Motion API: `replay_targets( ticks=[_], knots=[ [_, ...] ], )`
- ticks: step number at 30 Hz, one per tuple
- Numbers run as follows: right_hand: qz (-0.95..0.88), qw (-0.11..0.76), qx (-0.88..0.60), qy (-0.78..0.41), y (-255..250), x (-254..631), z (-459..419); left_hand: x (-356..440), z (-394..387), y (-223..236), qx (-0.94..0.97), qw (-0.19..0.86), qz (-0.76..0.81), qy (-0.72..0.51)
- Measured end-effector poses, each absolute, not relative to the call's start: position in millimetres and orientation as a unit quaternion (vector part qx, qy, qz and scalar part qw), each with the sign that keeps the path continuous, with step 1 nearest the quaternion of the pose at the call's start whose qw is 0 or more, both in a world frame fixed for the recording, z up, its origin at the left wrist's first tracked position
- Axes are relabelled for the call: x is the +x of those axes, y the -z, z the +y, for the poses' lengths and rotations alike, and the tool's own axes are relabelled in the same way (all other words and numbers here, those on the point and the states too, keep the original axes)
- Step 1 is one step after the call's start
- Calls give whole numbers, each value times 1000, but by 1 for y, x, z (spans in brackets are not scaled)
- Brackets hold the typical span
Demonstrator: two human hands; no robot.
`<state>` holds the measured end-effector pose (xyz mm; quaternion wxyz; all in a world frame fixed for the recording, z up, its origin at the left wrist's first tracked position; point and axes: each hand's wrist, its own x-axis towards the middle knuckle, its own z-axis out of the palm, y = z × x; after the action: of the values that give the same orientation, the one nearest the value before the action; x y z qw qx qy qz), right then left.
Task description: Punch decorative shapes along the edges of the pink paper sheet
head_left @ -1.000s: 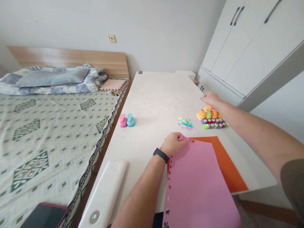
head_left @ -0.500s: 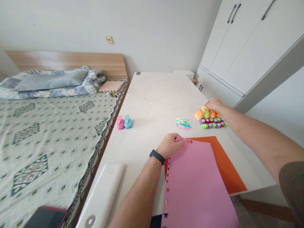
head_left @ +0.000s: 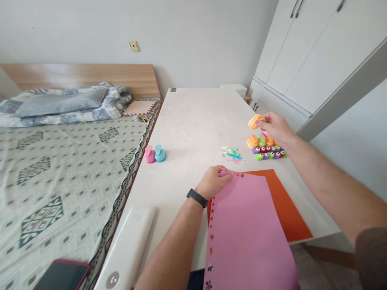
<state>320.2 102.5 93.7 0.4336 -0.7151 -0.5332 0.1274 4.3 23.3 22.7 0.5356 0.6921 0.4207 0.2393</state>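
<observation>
My left hand [head_left: 215, 181], a dark band on its wrist, pinches the top left corner of a pink paper sheet [head_left: 248, 225]. Small shapes are punched along the sheet's left and top edges. Under it lies an orange sheet [head_left: 290, 213]. Raised above the table at the right, my right hand [head_left: 273, 125] grips an orange craft punch [head_left: 255, 121]. Just below it, more craft punches [head_left: 261, 141] in orange and green stand in a row. In front of these are rows of purple, red and green punches [head_left: 269, 153] with eye-like dots.
Small paper cut-outs [head_left: 232, 154] in yellow, blue and pink lie on the white table [head_left: 193, 121]. A pink punch [head_left: 150, 154] and a blue punch [head_left: 160, 153] stand at the left. Nearer are a long white device [head_left: 128, 245] and, on the bed, a phone [head_left: 62, 275].
My right hand has lifted the orange punch up out of the row. A pink item shows behind the row now. My left hand still holds the sheet's corner.
</observation>
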Motion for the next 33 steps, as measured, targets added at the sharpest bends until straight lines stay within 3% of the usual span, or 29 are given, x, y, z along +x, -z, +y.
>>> replay_targets(
  ticks=[2, 4, 9, 16, 33],
  knots=[
    [-533, 505, -622, -272, -91, 300, 76, 4, 23, -22, 690, 532, 426, -244],
    [-519, 521, -560, -381, -86, 282, 51, 4, 24, -21, 683, 531, 434, -250],
    [-467, 532, -510, -488, -63, 267, 21, 3, 27, -18, 667, 542, 441, -259],
    [-455, 506, -520, -517, -42, 285, 16, 2, 30, -16, 654, 529, 447, -304],
    [-491, 473, -517, -518, -48, 273, 9, 6, 28, -20, 624, 544, 452, -333]
  ],
)
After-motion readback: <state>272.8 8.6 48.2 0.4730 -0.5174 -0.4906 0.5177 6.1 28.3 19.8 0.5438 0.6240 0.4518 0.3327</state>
